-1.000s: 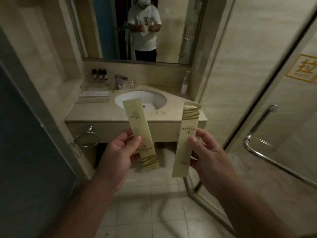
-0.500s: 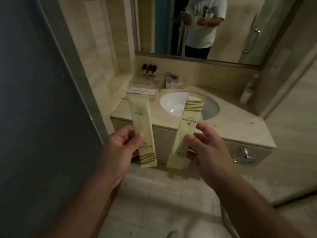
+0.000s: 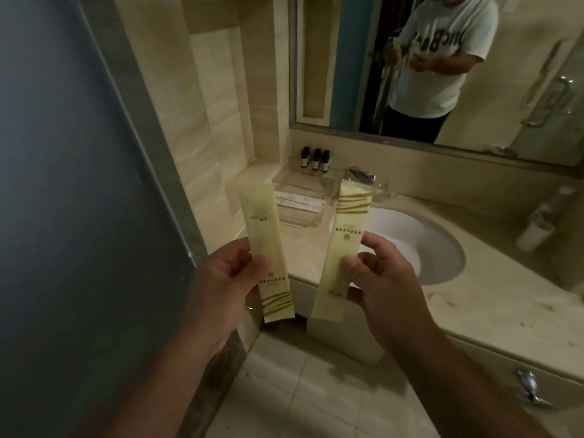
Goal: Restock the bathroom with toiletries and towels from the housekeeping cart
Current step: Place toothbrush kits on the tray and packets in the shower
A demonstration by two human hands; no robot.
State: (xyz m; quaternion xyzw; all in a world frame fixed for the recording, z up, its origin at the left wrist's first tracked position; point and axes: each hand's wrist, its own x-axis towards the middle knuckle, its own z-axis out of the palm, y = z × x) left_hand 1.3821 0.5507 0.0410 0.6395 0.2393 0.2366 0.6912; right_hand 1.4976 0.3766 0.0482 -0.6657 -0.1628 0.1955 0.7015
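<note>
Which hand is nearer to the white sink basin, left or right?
Right. The right hand, pinching the right sachet, is just before the left edge of the sink basin; the left hand, pinching the left sachet, is farther left, by the corner of the counter.

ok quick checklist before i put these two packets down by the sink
1. Left hand grip on the left packet: thumb and fingers pinch it, ok.
2. Right hand grip on the right packet: pinched the same way, ok.
3. Packets the same way up: not ok, stripes are at the bottom on the left one and at the top on the right one.
4. Room in the clear tray: it holds white packets; cannot tell.
5. Bare counter within view to set them on: ok.
6. Counter dry: cannot tell.
</note>
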